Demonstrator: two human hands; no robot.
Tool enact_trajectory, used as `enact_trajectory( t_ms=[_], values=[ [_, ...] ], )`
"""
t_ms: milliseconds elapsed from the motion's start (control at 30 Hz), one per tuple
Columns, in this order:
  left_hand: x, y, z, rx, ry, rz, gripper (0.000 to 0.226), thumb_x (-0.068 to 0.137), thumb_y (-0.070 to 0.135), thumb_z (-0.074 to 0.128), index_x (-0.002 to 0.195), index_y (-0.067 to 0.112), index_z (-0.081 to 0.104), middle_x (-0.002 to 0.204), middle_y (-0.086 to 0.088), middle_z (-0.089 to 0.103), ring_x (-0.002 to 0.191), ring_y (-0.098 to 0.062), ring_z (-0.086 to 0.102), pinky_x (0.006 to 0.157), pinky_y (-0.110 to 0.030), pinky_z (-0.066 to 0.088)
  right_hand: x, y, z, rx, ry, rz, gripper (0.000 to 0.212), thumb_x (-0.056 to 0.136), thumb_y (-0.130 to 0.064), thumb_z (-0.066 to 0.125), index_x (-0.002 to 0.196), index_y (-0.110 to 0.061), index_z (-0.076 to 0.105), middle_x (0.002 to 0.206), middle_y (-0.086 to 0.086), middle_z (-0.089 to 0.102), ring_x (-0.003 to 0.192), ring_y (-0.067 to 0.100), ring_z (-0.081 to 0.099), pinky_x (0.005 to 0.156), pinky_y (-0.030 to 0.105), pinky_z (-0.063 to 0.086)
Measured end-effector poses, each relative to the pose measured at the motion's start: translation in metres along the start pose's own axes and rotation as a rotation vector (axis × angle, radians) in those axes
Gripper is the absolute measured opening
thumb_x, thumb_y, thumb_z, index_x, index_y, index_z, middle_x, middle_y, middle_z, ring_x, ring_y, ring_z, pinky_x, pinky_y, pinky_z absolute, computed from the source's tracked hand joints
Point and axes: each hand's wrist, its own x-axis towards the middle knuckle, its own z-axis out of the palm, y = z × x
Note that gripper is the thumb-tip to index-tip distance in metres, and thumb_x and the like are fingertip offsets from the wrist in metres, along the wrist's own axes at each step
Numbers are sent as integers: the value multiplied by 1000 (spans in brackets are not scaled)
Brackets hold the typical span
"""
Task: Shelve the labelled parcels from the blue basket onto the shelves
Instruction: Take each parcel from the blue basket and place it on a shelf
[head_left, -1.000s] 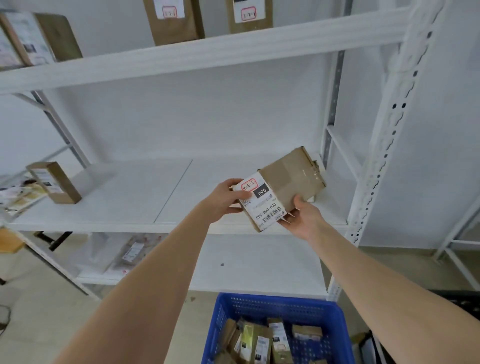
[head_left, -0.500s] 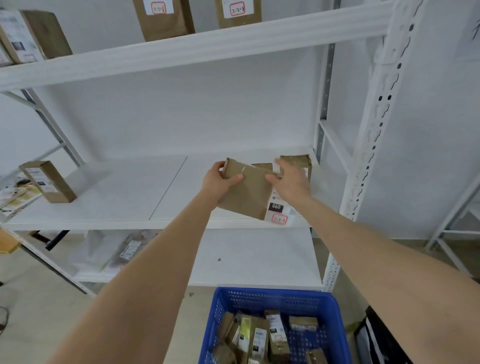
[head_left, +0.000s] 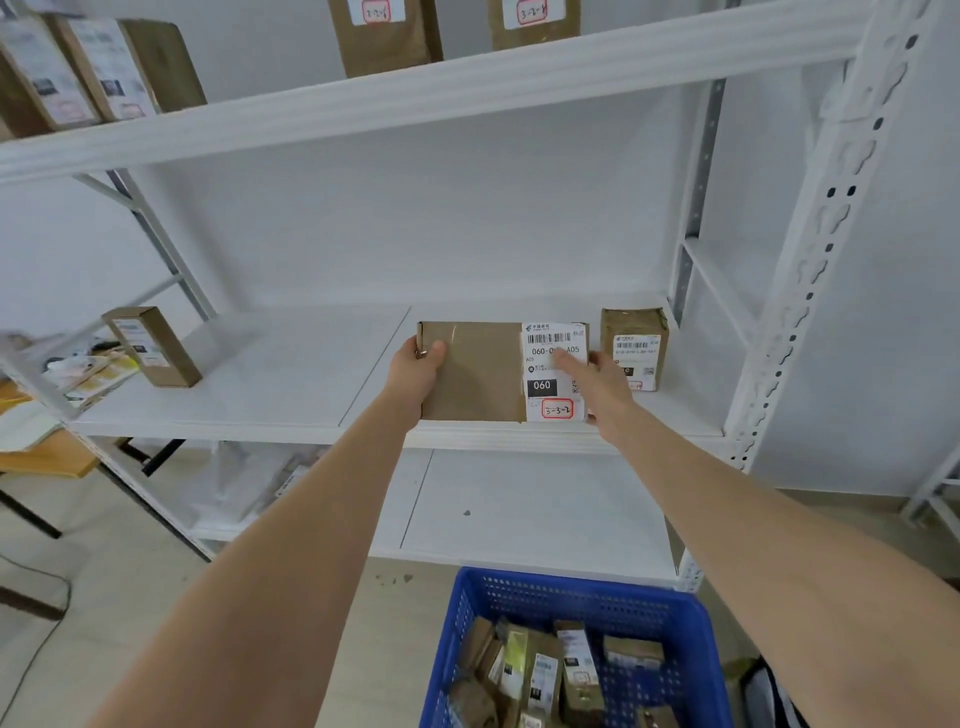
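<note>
A flat brown parcel (head_left: 478, 371) stands on edge at the front of the white middle shelf (head_left: 260, 400), its white label marked 060 and 3-3-2 facing me. My left hand (head_left: 418, 369) grips its left edge, thumb over the front. My right hand (head_left: 605, 379) holds its right edge, thumb lying across the label and the other fingers hidden behind. The blue basket (head_left: 571, 584) sits on the floor below, with several labelled brown parcels inside.
A second labelled parcel (head_left: 634, 348) stands just right of the held one, near the perforated shelf post (head_left: 810, 270). A small box (head_left: 150, 345) stands at the shelf's left end. The upper shelf carries more parcels (head_left: 384, 31). A wooden table (head_left: 47, 460) is at the left.
Both hands turned the parcel from tilted in the air to upright with the label facing me, and brought it down onto the middle shelf beside the other parcel.
</note>
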Motion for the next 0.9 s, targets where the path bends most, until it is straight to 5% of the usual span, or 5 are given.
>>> enact_trajectory(
  t_ms=[100,233,400,667,900],
  values=[
    [7,-7,-27,49,35,-14,35,98,24,47,133,18,47,121,-1,57,103,-21,57,88,-37,49,-2,3,28,36,-64,33,44,74,-38,80,111,-21,62,107,-1,71,94,18,68,74,36,56],
    [24,-16,-71,138,156,42,49,90,8,50,137,22,43,127,-3,54,110,-25,55,92,-37,48,-5,18,78,40,-56,30,41,74,-28,81,108,-15,62,106,4,70,91,21,68,73,36,56],
    [51,-27,-141,231,187,35,53,87,15,58,138,17,45,132,-9,55,117,-28,54,100,-41,45,-13,33,158,10,-5,33,34,77,-27,79,104,-14,61,105,7,70,91,26,69,77,42,58],
    [92,-44,-284,646,123,164,60,85,16,59,140,28,39,131,-12,46,110,-29,53,94,-34,44,-30,52,310,-17,19,21,24,77,-23,79,93,-17,62,90,-1,68,69,11,66,46,20,48],
    [140,-61,-357,699,122,127,52,85,16,53,134,22,40,129,-9,34,95,-29,55,82,-29,44,-12,67,404,-171,13,-42,40,71,-28,83,99,-21,56,87,-9,64,74,8,61,72,28,48]
  ],
)
